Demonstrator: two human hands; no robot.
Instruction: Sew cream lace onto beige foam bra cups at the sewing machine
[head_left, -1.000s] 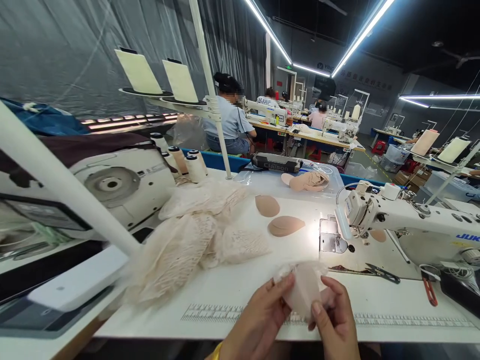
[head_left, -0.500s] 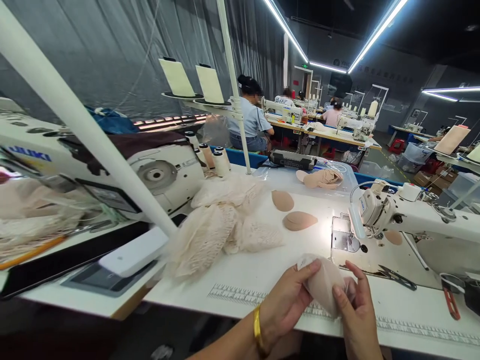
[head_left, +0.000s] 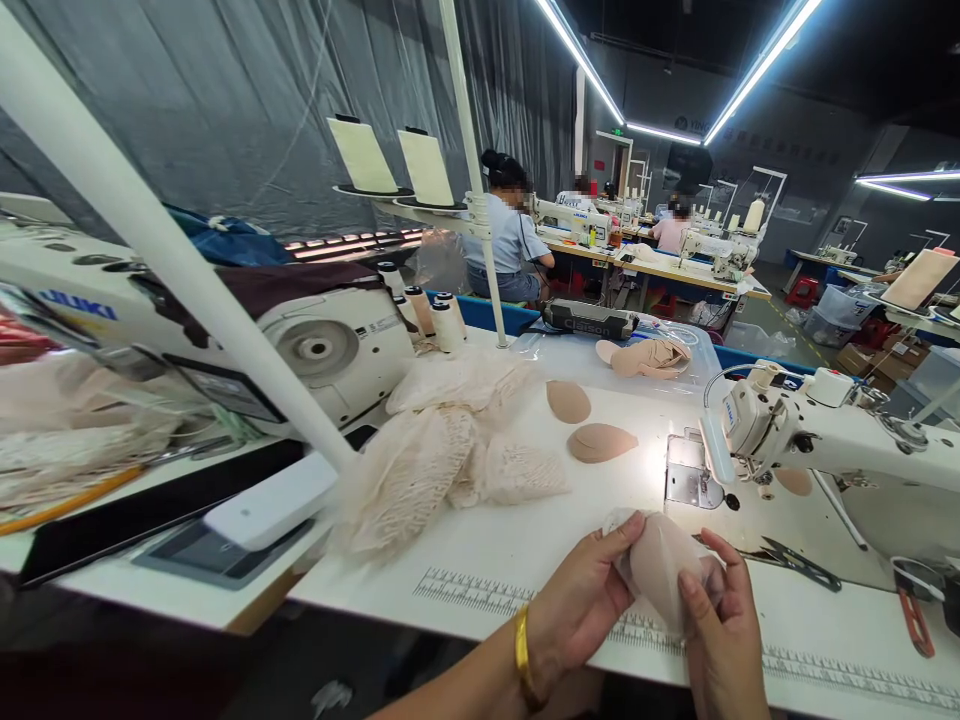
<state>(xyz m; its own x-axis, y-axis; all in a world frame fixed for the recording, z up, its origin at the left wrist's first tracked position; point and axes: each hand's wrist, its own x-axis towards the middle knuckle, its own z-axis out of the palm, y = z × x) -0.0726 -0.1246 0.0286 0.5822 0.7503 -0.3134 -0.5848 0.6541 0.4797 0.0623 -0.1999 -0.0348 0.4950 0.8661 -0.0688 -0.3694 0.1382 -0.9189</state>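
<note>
Between my two hands is a pale bra cup (head_left: 660,572) with sheer fabric over it, held above the table's front edge. My left hand (head_left: 592,590), with a gold bracelet at the wrist, pinches its left side between thumb and fingers. On the right side, my right hand (head_left: 724,610) grips the cup with the thumb in front and fingers behind. Two beige cup pads, one upper (head_left: 568,401) and one lower (head_left: 602,443), lie on the table beyond. Left of them is a heap of cream lace fabric (head_left: 420,480).
A sewing machine (head_left: 810,420) with its lamp lit stands at the right. Thread snips (head_left: 802,563) and a red-handled tool (head_left: 915,620) lie before it. A printed ruler (head_left: 472,590) runs along the front edge. More beige pads (head_left: 649,357) rest on plastic behind. A co-worker (head_left: 502,235) sits farther back.
The view has shifted slightly, so the scene sits a little further right. Both hands keep hold of the cup, with the sheer fabric lying smoother over it.
</note>
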